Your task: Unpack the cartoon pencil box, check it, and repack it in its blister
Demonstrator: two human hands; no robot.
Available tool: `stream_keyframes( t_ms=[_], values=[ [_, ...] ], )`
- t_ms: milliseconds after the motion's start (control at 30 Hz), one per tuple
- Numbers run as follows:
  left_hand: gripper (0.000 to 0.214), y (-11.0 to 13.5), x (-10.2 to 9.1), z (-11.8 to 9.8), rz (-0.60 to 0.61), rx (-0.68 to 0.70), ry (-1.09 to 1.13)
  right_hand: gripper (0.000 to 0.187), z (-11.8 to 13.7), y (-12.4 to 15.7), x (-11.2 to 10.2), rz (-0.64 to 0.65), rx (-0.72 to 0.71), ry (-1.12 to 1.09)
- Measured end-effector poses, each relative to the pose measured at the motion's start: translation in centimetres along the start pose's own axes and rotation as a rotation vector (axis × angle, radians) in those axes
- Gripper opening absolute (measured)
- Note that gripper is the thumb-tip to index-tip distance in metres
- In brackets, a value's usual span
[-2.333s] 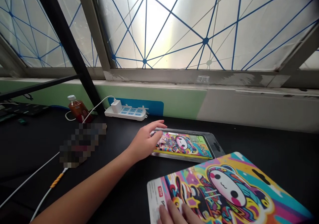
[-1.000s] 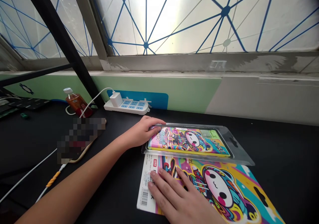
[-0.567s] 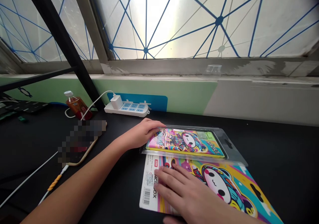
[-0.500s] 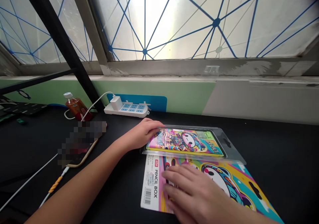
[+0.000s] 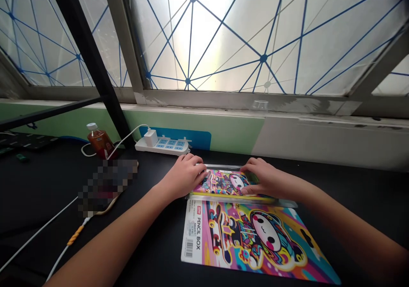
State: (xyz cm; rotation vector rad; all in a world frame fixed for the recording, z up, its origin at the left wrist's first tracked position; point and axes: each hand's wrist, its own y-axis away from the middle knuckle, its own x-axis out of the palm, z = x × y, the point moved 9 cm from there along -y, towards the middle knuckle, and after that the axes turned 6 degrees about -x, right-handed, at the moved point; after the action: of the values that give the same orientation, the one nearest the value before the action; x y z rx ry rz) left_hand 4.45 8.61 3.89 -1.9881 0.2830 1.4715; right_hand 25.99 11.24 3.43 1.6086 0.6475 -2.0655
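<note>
A colourful pencil box (image 5: 223, 182) with a cartoon character and a yellow edge lies in a clear plastic shell (image 5: 285, 203) on the black table. My left hand (image 5: 184, 174) is closed over the left end of the box and shell. Across from it, my right hand (image 5: 270, 179) grips the right end, with the thumb at the near side and the fingers at the far side. The printed backing card (image 5: 249, 236), marked PENCIL BOX, lies flat just in front of them, touched by neither hand.
Left of my forearm lies a phone (image 5: 108, 187) with a cable plugged in. Behind it are a drink bottle (image 5: 99, 141) and a white power strip (image 5: 162, 145) holding a charger (image 5: 151, 137). A black post (image 5: 86, 53) rises at the left before the window.
My right hand has left the backing card and moved up to the right end of the pencil box. My left hand stays at the left end. The view has tilted up slightly.
</note>
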Motion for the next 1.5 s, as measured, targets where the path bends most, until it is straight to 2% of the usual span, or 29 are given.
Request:
stream_keyframes(
  t_ms=[167, 267, 333, 433, 500, 600, 667, 767, 833, 867, 933, 967, 1067, 1133, 1233, 1300, 1367, 1400, 1500],
  values=[
    [0.025, 0.2, -0.7, -0.2, -0.031, -0.006, -0.026, 0.057, 0.0, 0.5, -0.3, -0.155, 0.034, 0.054],
    [0.030, 0.2, -1.3, -0.4, -0.056, 0.009, -0.013, 0.055, 1.2, 1.7, -0.8, -0.271, 0.011, 0.088],
    [0.034, 0.1, -2.0, -0.9, -0.069, 0.043, -0.009, 0.044, 2.5, 2.8, -1.4, -0.348, -0.029, 0.108],
    [0.035, 0.5, -3.7, -3.0, -0.082, 0.126, -0.021, 0.026, 4.6, 5.2, -3.0, -0.483, -0.109, 0.132],
    [0.028, 1.6, -5.3, -5.3, -0.127, 0.191, -0.039, 0.022, 5.9, 7.7, -4.2, -0.575, -0.163, 0.142],
    [0.023, 5.4, -8.2, -9.1, -0.361, 0.284, -0.047, 0.027, 8.2, 12.6, -5.0, -0.695, -0.283, 0.190],
    [0.024, 8.1, -7.8, -10.6, -0.367, 0.264, -0.064, 0.031, 10.1, 15.6, -4.1, -0.694, -0.388, 0.247],
    [0.035, 12.1, -5.8, -12.2, -0.373, 0.265, -0.108, 0.025, 12.8, 18.0, -1.3, -0.575, -0.515, 0.373],
    [0.036, 14.0, -4.1, -12.2, -0.340, 0.239, -0.129, 0.024, 13.9, 18.6, 0.0, -0.536, -0.560, 0.423],
    [0.036, 14.6, -3.4, -11.6, -0.331, 0.182, -0.115, 0.021, 14.1, 18.8, 0.2, -0.534, -0.561, 0.418],
    [0.030, 15.3, -2.1, -10.3, -0.264, 0.090, -0.024, 0.013, 13.6, 18.7, 0.4, -0.517, -0.532, 0.361],
    [0.040, 15.6, -1.5, -9.6, -0.229, 0.056, 0.037, 0.019, 12.9, 18.6, 0.3, -0.508, -0.496, 0.320],
    [0.090, 15.7, -0.5, -7.3, -0.160, -0.101, 0.206, 0.044, 10.0, 18.7, 0.2, -0.468, -0.357, 0.206],
    [0.109, 15.7, 0.1, -6.1, -0.135, -0.209, 0.294, 0.052, 8.2, 19.1, 0.4, -0.438, -0.289, 0.147],
    [0.116, 15.8, 0.5, -5.6, -0.121, -0.291, 0.364, 0.056, 6.4, 19.4, 0.6, -0.400, -0.248, 0.037],
    [0.116, 16.0, 0.7, -5.7, -0.124, -0.314, 0.365, 0.046, 5.5, 19.1, -0.1, -0.425, -0.209, -0.085],
    [0.122, 16.2, 0.8, -5.9, -0.121, -0.319, 0.349, 0.030, 4.2, 18.2, -0.9, -0.457, -0.108, -0.243],
    [0.127, 16.3, 0.9, -5.9, -0.116, -0.324, 0.340, 0.031, 3.4, 17.6, -1.1, -0.466, -0.034, -0.324],
    [0.141, 16.6, 1.3, -5.6, -0.078, -0.364, 0.320, 0.056, 1.4, 16.0, -0.8, -0.471, 0.161, -0.522]
  ],
)
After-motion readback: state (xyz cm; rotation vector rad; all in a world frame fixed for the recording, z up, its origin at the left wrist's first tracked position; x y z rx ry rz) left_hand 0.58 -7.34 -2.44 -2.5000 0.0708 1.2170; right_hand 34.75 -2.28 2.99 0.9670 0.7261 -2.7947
